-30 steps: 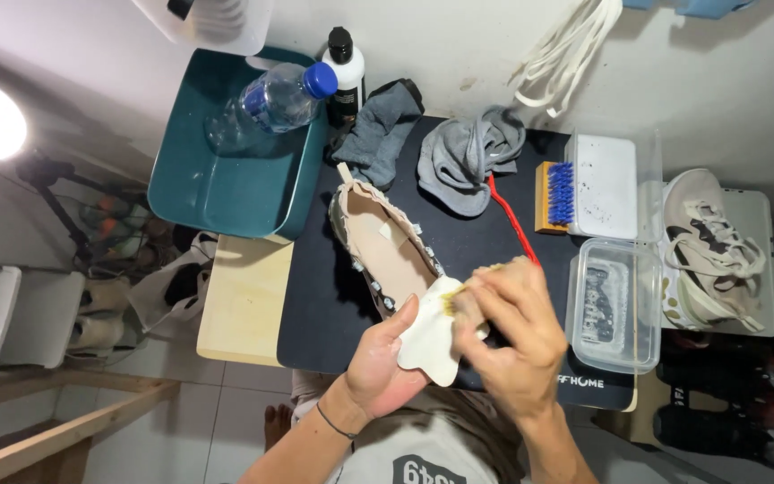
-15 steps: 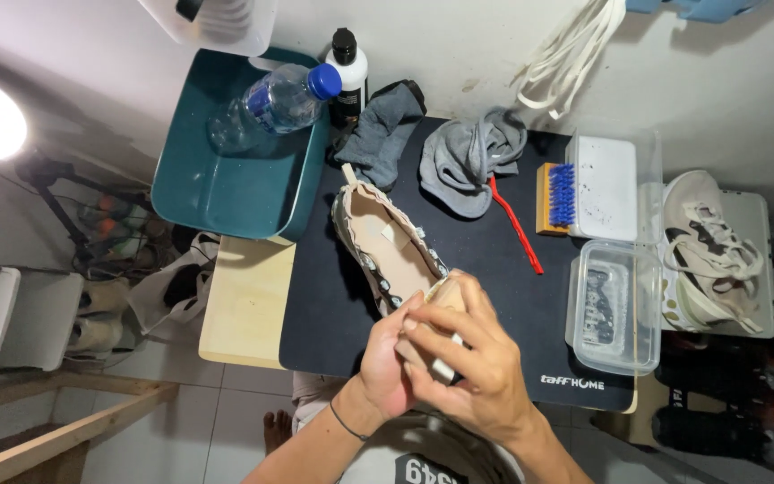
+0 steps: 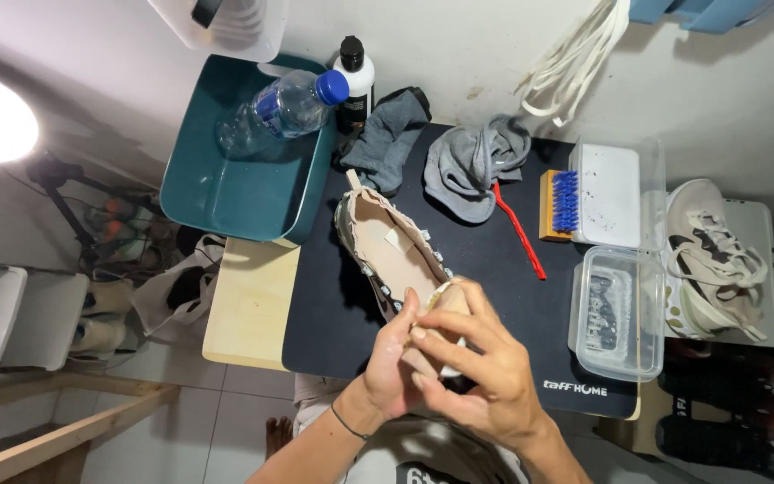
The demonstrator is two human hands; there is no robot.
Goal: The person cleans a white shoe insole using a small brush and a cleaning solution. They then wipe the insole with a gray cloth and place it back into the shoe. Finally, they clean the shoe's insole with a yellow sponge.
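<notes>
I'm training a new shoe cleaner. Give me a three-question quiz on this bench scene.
1. True or false: the plastic bottle lies in the teal tub.
2. What lies right of the beige shoe on the black mat: A red-handled brush, B scissors, C sponge?
3. What are the left hand and right hand both gripping?

Key: 1 true. 2 A. 3 The beige shoe's near end.

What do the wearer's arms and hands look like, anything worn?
Both arms are bare, with no sleeves in view and no gloves. The left hand has a thin dark band around its wrist. The right hand shows no ring, watch or band. Fingernails are short and unpainted.
</notes>
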